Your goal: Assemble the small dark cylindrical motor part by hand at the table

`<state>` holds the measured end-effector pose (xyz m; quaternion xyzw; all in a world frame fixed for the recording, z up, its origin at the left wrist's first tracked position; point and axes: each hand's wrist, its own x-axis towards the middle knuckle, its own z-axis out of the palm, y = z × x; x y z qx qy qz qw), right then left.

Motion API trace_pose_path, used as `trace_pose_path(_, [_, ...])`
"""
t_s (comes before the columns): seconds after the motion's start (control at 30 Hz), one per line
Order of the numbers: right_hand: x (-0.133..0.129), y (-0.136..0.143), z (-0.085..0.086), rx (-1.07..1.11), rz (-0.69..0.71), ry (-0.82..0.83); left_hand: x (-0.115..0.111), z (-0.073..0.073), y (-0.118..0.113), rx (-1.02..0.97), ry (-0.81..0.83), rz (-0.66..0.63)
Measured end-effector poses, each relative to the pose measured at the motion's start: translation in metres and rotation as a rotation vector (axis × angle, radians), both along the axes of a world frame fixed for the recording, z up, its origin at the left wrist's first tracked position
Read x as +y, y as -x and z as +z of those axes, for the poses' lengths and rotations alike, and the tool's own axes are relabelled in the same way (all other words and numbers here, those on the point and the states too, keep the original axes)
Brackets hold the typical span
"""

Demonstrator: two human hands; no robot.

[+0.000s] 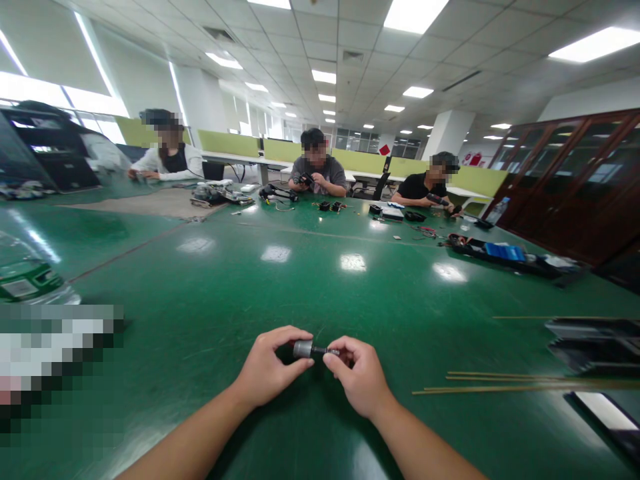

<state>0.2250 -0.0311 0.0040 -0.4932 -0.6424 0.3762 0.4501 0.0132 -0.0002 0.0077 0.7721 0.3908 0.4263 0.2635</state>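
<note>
Just above the green table (320, 293), a small silver cylinder with a thin dark shaft (303, 349) lies level between my two hands. Its kind is not clear; it looks like a small motor. My left hand (273, 367) is closed around the silver cylinder, thumb below and fingers above. At the other end, my right hand (357, 373) pinches the tip of the dark shaft between thumb and fingers. The fingers partly hide both ends of the piece.
Thin brass-coloured rods (480, 389), dark flat parts (595, 343) and a phone-like slab (605, 417) lie at right. A clear bottle (33, 280) is at left. Across the table, three people sit among loose parts and a black tray (505, 253).
</note>
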Motion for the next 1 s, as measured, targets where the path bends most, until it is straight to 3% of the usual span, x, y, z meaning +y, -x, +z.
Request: trace_pose_path(1.0, [0.0,-0.0002,0.0008,-0.016,-0.027,-0.015,0.0014,-0.0024,0.0029,0.002,0.022,0.038])
